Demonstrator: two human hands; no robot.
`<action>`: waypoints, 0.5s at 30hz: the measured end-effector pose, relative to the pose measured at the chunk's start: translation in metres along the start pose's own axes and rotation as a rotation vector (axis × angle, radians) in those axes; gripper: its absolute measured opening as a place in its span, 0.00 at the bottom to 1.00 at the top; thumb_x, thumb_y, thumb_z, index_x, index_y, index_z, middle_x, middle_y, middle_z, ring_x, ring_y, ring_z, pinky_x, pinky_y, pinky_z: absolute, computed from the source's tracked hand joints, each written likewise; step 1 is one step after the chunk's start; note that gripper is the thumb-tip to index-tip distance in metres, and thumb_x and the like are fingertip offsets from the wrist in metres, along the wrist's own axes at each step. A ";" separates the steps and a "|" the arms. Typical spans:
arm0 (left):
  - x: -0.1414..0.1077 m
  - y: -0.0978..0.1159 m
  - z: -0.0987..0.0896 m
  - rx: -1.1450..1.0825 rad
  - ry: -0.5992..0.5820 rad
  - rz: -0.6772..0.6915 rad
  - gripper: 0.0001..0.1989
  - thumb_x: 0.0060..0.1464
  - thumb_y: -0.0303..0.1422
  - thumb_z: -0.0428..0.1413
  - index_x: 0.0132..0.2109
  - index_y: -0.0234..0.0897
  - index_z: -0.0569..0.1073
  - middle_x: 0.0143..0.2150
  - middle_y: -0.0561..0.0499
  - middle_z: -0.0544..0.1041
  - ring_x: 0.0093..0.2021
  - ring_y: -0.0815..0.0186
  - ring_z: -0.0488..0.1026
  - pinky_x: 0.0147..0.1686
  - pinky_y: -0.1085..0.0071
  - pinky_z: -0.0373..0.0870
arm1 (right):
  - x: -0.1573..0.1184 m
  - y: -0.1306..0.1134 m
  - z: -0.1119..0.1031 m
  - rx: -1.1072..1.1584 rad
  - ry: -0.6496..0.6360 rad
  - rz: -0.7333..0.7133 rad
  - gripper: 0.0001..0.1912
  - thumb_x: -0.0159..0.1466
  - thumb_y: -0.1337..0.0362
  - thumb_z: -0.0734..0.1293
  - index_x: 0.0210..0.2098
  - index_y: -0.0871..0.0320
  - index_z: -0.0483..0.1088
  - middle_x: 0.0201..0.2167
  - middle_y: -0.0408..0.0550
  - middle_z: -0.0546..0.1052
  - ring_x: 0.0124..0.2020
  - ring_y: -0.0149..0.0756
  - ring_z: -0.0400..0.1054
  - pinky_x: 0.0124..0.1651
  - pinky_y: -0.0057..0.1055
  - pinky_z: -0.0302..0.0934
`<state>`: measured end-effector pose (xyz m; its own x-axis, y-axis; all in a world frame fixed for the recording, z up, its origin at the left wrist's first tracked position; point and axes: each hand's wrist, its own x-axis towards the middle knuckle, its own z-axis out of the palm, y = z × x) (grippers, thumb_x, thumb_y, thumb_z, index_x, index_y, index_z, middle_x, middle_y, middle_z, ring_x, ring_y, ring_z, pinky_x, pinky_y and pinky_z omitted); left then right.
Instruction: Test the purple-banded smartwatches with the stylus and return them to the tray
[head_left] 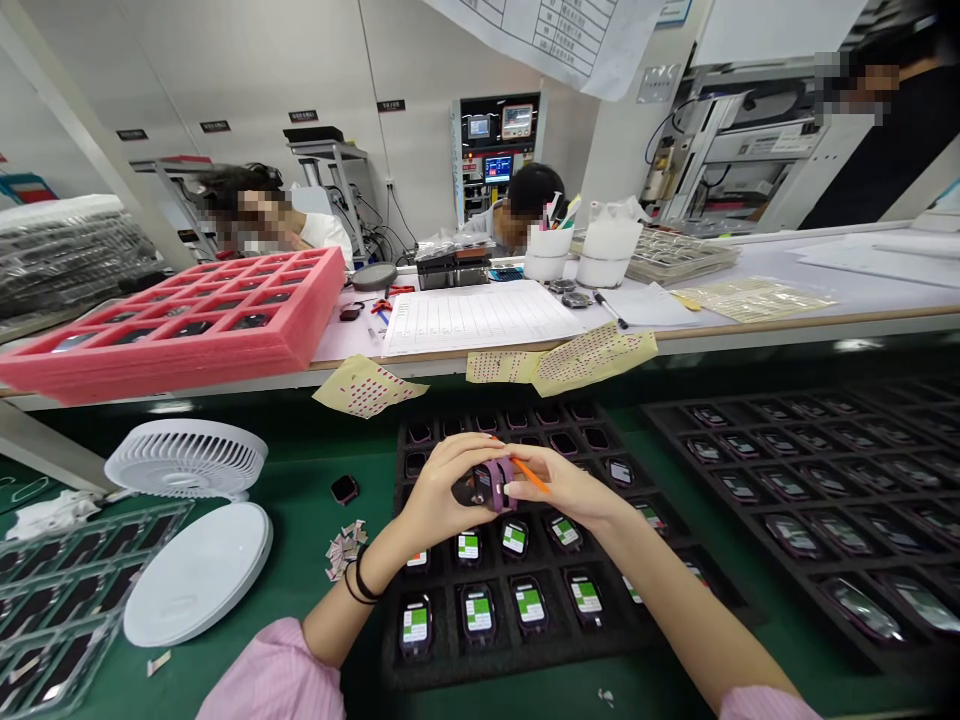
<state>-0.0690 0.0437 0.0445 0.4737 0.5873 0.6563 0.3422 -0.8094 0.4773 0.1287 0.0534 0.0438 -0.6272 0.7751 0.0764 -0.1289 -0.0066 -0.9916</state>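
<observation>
Above the black foam tray (495,672), my left hand (442,485) is closed around a small device with a purple frame (495,487), which looks like a watch case. My right hand (566,488) pinches a thin orange stick (531,474), and its fingertips meet the purple frame from the right. What the stick's far tip touches is hidden by the fingers. Below my hands, several watch-like units with lit green and white screens (529,603) lie in the tray's pockets. Units with dark screens (562,443) fill the pockets farther back.
At left stand a white fan (199,575) and a clear tray of dark panels (67,590). One dark unit (345,489) and small scraps (345,548) lie on the green mat. A second black tray (795,490) is at right. The shelf carries a pink foam tray (300,345); people sit beyond.
</observation>
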 end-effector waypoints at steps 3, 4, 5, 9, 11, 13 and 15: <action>0.000 0.002 0.000 -0.012 -0.009 -0.008 0.23 0.47 0.29 0.62 0.53 0.40 0.71 0.51 0.44 0.75 0.54 0.56 0.70 0.54 0.56 0.67 | -0.002 -0.001 0.001 -0.008 -0.001 -0.008 0.24 0.55 0.56 0.73 0.49 0.55 0.72 0.44 0.49 0.77 0.48 0.41 0.70 0.56 0.43 0.59; 0.001 0.002 -0.001 -0.016 -0.008 -0.012 0.23 0.48 0.29 0.62 0.52 0.40 0.71 0.51 0.44 0.75 0.54 0.56 0.70 0.54 0.56 0.67 | -0.002 -0.001 0.002 -0.005 0.007 -0.004 0.24 0.55 0.56 0.73 0.49 0.55 0.72 0.44 0.49 0.77 0.48 0.41 0.70 0.56 0.42 0.60; 0.001 0.003 -0.001 -0.020 -0.005 -0.015 0.23 0.48 0.29 0.62 0.52 0.40 0.71 0.52 0.44 0.75 0.54 0.56 0.70 0.53 0.56 0.67 | -0.001 0.000 0.003 0.001 0.018 0.001 0.25 0.54 0.56 0.73 0.50 0.55 0.72 0.43 0.49 0.77 0.48 0.41 0.71 0.56 0.42 0.60; 0.001 0.003 0.000 -0.014 0.000 -0.016 0.22 0.48 0.30 0.62 0.52 0.41 0.71 0.52 0.43 0.75 0.53 0.55 0.71 0.53 0.55 0.67 | 0.002 0.003 0.010 0.030 0.085 0.012 0.26 0.50 0.58 0.76 0.48 0.55 0.72 0.40 0.47 0.77 0.44 0.40 0.71 0.52 0.41 0.64; 0.001 0.002 0.001 -0.005 0.000 0.001 0.22 0.48 0.30 0.62 0.52 0.41 0.71 0.52 0.43 0.75 0.53 0.55 0.71 0.52 0.55 0.67 | 0.003 0.004 0.013 0.042 0.107 -0.007 0.26 0.48 0.58 0.77 0.45 0.55 0.73 0.39 0.46 0.77 0.43 0.39 0.72 0.51 0.40 0.64; 0.000 0.002 0.002 0.001 -0.004 0.015 0.22 0.48 0.30 0.62 0.52 0.41 0.71 0.52 0.43 0.75 0.53 0.55 0.71 0.52 0.56 0.67 | 0.003 0.005 0.015 0.052 0.109 -0.033 0.26 0.48 0.57 0.77 0.45 0.55 0.73 0.39 0.46 0.77 0.43 0.39 0.72 0.51 0.39 0.64; -0.001 0.001 0.003 0.003 -0.015 0.018 0.22 0.48 0.30 0.62 0.52 0.42 0.71 0.52 0.43 0.75 0.53 0.55 0.71 0.52 0.55 0.67 | 0.003 0.005 0.015 0.041 0.100 -0.041 0.26 0.48 0.57 0.77 0.46 0.55 0.72 0.39 0.46 0.77 0.43 0.39 0.72 0.50 0.39 0.65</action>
<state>-0.0667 0.0423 0.0433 0.4917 0.5724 0.6562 0.3355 -0.8199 0.4639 0.1149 0.0461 0.0407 -0.5413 0.8343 0.1044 -0.1859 0.0023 -0.9826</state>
